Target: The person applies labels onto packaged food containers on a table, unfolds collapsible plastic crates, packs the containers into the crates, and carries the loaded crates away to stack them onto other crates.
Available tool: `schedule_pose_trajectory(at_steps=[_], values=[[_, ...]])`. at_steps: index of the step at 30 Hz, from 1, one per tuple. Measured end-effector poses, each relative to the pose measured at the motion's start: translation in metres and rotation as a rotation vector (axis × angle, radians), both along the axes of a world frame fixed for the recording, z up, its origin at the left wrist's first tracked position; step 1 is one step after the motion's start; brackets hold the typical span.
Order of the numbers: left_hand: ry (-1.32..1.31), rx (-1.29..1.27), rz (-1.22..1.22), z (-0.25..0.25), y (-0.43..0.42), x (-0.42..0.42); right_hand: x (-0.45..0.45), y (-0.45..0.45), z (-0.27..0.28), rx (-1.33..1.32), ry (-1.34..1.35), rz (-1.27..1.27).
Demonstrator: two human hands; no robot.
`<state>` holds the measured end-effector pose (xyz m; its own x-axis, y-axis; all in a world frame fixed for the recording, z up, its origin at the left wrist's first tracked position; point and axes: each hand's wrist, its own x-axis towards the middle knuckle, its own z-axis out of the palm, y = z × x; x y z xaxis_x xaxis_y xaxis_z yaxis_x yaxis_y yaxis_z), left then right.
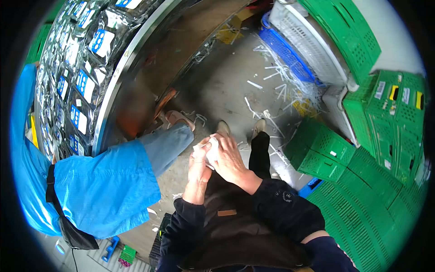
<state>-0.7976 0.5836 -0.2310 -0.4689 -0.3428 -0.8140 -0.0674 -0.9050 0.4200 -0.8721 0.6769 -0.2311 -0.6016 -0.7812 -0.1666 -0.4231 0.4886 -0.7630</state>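
Note:
Both hands are together in front of my dark apron point(226, 235), around a small white crumpled wad point(211, 153). It could be paper or cloth; I cannot tell which. My left hand point(198, 167) is closed on its left side, fingers curled. From the right, my right hand point(229, 158) wraps over the wad with bent fingers, hiding much of it. Below the hands, my shoes point(223, 127) show on the floor.
At left a co-worker in a blue smock point(108, 181) stands by a metal-edged table point(118, 68) piled with black plastic-wrapped, labelled packs point(84, 84). Green crates point(326, 149) are stacked at right. A blue basket point(287, 50) stands ahead, near white strips point(283, 81) littering the floor.

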Motion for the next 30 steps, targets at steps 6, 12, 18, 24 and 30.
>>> schedule_pose_trajectory(at_steps=[6, 12, 18, 24, 30], values=[[-0.156, -0.153, 0.045, -0.033, -0.029, 0.001, -0.006, -0.021, -0.014, -0.254, -0.397, -0.089], [-0.414, -0.376, -0.008, -0.067, -0.065, -0.005, -0.029, -0.012, -0.022, -0.272, -0.455, -0.191], [-0.207, -0.187, 0.276, -0.093, -0.164, 0.040, -0.028, 0.008, -0.043, -0.175, -0.822, -0.345], [0.122, -0.275, 0.659, -0.101, -0.310, 0.065, -0.006, 0.043, -0.062, -0.066, -1.072, -0.476], [-0.267, -0.218, 1.051, -0.036, -0.320, 0.012, 0.000, 0.051, -0.056, -0.002, -1.148, -0.498]])
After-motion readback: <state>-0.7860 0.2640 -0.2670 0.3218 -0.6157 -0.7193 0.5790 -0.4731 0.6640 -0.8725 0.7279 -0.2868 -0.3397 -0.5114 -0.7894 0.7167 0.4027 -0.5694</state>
